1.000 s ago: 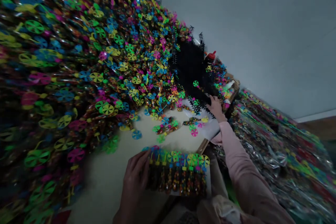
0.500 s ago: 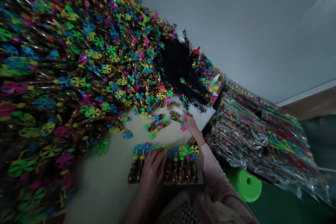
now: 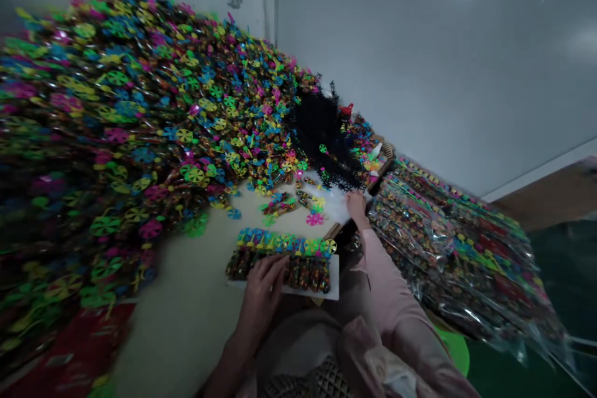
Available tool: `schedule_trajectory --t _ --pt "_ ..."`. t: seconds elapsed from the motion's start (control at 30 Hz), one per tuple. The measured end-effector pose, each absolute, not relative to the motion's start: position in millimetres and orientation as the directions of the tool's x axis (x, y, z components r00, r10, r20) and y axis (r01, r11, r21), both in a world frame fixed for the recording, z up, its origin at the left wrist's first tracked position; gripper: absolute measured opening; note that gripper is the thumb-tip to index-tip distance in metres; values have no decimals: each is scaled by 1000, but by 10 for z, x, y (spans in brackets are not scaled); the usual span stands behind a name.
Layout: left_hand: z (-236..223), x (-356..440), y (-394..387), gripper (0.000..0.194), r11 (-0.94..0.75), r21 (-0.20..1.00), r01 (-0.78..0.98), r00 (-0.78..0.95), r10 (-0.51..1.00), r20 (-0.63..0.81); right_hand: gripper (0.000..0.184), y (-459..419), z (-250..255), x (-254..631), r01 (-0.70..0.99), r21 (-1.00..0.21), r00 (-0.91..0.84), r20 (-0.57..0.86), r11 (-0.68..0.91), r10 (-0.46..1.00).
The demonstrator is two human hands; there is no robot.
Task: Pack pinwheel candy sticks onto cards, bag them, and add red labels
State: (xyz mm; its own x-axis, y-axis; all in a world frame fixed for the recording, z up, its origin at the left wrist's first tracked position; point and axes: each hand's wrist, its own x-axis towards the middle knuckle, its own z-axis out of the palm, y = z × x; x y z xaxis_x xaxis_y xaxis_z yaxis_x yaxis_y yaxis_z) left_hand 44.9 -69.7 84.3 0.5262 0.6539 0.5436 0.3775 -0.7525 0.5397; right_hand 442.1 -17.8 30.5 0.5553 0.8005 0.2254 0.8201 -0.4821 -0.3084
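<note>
A row of candy-filled tubes [image 3: 310, 273] with coloured fan tops lies side by side in a shallow white tray [image 3: 334, 286] at the table's front. My left hand [image 3: 265, 277] rests across the middle of that row, its fingers stretched over the tubes. At the table's right edge my right hand [image 3: 357, 205] has its fingers drawn together beside a white, filmy sheet [image 3: 333, 202]. What it grips there is too small and blurred to make out. Several loose fan-topped tubes [image 3: 278, 205] lie behind the tray.
A high heap of fan-topped tubes [image 3: 140, 124] covers the table's left and back. Black plastic pieces [image 3: 317, 127] and a red-capped bottle [image 3: 346, 113] stand behind. Filled clear bags [image 3: 420, 230] are stacked at right, above a green stool [image 3: 454, 348]. A red package [image 3: 69, 348] lies front left.
My right hand has moved from the loose tubes rightward to the table's edge. My left hand stays on the row. The view has shifted, showing more wall.
</note>
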Motion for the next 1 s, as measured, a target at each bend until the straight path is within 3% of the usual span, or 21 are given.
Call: schedule_trajectory --t 0.2,0.37,0.57,0.73,0.87,0.93,1.0 --pt "855 246 -750 30 -752 547 368 525 654 545 19 138 886 4562 870 -373 455 353 -323 817" --pt "883 252 -754 32 -710 614 346 501 693 519 29 305 1388 4604 866 -457 423 449 -205 787" --pt "1123 644 -520 36 -675 693 254 474 711 520 29 322 1642 4315 853 -519 282 543 52 791" --pt "1427 1098 -139 47 -667 716 208 521 695 496 34 202 1659 4170 783 -616 262 445 81 856" --pt "1677 1631 496 84 -735 621 271 582 639 503 34 79 1755 4043 802 -558 -19 333 213 943" --pt "1704 1915 852 91 -779 561 279 726 554 407 31 24 1765 3972 794 -557 -115 252 241 961" --pt "1619 2131 1107 86 -821 515 246 913 375 162 27 -48 1695 3936 780 -599 -115 147 181 982"
